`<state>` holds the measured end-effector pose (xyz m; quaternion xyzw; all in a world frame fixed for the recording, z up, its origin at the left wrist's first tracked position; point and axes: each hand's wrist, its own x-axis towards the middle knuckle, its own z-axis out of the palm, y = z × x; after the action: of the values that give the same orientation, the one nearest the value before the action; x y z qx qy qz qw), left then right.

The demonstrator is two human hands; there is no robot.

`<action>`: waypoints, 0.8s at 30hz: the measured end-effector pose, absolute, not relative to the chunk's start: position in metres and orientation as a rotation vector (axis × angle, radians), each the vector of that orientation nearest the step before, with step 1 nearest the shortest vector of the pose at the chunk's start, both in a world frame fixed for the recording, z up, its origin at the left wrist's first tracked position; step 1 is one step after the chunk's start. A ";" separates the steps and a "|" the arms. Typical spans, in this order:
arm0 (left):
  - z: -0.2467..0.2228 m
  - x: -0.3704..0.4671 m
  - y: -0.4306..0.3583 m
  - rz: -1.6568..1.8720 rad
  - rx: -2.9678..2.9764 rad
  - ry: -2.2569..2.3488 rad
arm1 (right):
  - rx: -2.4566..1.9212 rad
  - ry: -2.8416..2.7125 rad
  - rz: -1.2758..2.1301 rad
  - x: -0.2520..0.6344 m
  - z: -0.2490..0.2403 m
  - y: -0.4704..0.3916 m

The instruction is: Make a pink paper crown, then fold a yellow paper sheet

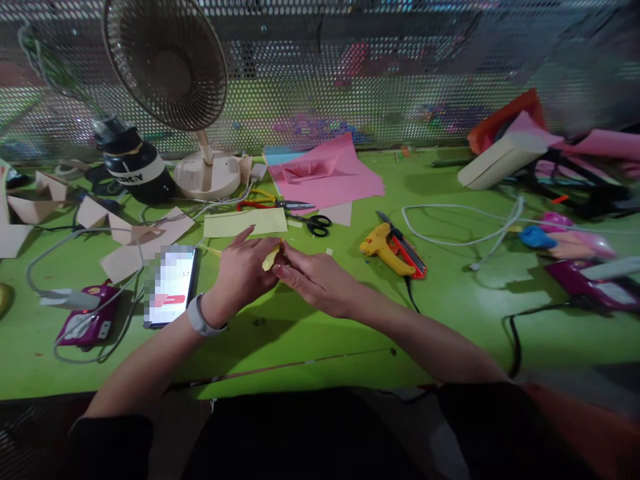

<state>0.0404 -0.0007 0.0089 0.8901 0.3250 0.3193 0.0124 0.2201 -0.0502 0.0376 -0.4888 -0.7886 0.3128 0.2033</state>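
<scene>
Over the middle of the green table, my left hand (245,270) and my right hand (320,280) meet at the fingertips. Between them is a small piece of yellow paper (271,259), curled or folded, partly covered by the fingers. Both hands are closed on it. A thin yellow strip (211,251) shows at the left side of my left hand. Just beyond the hands lie a pale yellow paper sheet (245,223) and black-handled scissors (318,225). A yellow glue gun (385,250) lies to the right of my right hand, beside a red-and-black cutter (413,259).
A phone (173,287) lies left of my left wrist. Purple power sockets (90,317) with looping cables sit farther left. A fan (207,175) and a dark jar (135,167) stand at the back. Pink paper (330,173) and paper rolls (500,160) lie behind and right.
</scene>
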 end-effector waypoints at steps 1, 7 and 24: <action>0.009 0.040 0.000 1.023 2.767 1.006 | -1.375 -2.203 0.857 0.220 0.037 -0.051; 0.012 0.041 0.003 1.143 2.621 0.962 | -1.337 -1.962 0.808 0.223 0.024 -0.045; 0.018 0.044 0.005 1.051 2.079 0.827 | -0.974 -1.690 0.394 0.227 0.006 -0.022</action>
<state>0.0440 0.0046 0.0184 0.7943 0.3160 0.4015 0.3286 0.2271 -0.0225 0.0056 -0.4104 -0.7123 0.1660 0.5446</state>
